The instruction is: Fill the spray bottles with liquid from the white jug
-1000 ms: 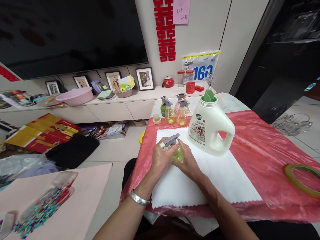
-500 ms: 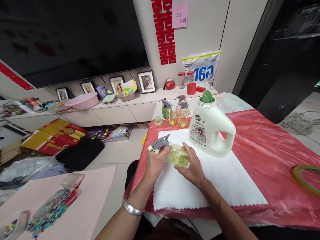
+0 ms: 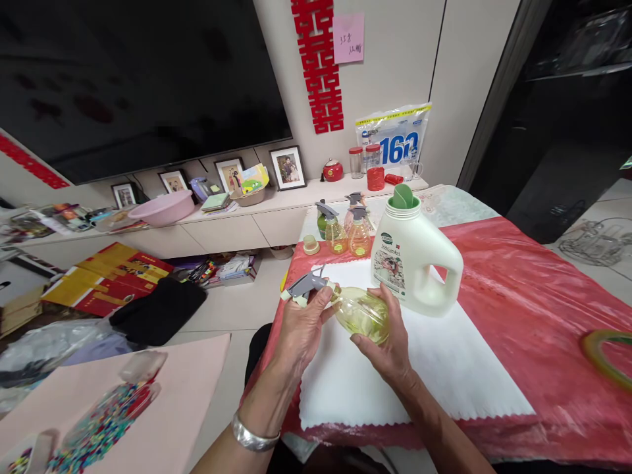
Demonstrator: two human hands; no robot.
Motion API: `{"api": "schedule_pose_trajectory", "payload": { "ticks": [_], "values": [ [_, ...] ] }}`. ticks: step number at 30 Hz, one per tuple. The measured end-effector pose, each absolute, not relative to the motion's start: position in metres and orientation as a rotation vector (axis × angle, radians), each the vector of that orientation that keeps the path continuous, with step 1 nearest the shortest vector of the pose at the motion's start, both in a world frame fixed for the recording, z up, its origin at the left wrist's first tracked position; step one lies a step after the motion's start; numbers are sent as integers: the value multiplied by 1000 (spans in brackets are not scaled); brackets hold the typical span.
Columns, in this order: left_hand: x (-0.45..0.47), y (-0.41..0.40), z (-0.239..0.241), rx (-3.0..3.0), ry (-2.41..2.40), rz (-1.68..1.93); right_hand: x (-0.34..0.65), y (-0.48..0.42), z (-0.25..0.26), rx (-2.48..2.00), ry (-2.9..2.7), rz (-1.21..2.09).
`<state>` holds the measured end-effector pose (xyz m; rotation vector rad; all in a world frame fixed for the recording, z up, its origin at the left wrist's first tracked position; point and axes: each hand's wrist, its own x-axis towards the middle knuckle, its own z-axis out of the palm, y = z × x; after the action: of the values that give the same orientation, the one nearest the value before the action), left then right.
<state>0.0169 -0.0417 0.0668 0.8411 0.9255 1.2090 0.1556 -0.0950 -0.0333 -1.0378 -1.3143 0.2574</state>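
A clear yellow spray bottle [image 3: 359,312] with a grey trigger head lies tilted sideways between my two hands, above the white scalloped sheet [image 3: 444,368]. My left hand [image 3: 303,322] is closed around the neck, just below the trigger head, which points left. Around the rounded base wraps my right hand [image 3: 388,339], thumb underneath. Just beyond stands a large white detergent jug [image 3: 415,257] with a green piece [image 3: 403,196] in its mouth. Several more spray bottles [image 3: 359,237] stand upright behind, beside a small pale cap [image 3: 311,244].
A red plastic cover [image 3: 533,296] spreads over the table, with a roll of tape [image 3: 609,355] at its right. Lower left, colourful beads [image 3: 99,421] spill on a pink board [image 3: 197,375]. A cabinet [image 3: 222,234] with photo frames and a pink basin [image 3: 162,208] runs along the wall.
The bottle has turned so more of its length faces me, its base swinging right and down. My right hand has moved slightly right with it; my left hand stays at the neck.
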Motion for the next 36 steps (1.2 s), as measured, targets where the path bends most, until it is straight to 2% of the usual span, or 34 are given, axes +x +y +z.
{"api": "schedule_pose_trajectory", "payload": {
  "ticks": [6,8,15,19,22,31,36],
  "values": [
    [11,-41,67,857,889,1185,159,-100,-13,-1029,-1355,191],
    [9,-41,69,880,864,1194,160,-102,-11,-1029,-1332,270],
    [3,-43,81,931,776,1103,167,-108,-2,-744,-874,1314],
    [0,-45,82,936,731,1076,166,-111,10,-604,-708,1626],
    [-3,-45,81,955,761,1103,165,-112,13,-625,-680,1635],
    [-7,-44,81,981,774,1098,167,-114,1,-822,-912,1202],
    [-13,-44,81,998,706,1003,167,-112,4,-573,-776,1627]
  ]
}}
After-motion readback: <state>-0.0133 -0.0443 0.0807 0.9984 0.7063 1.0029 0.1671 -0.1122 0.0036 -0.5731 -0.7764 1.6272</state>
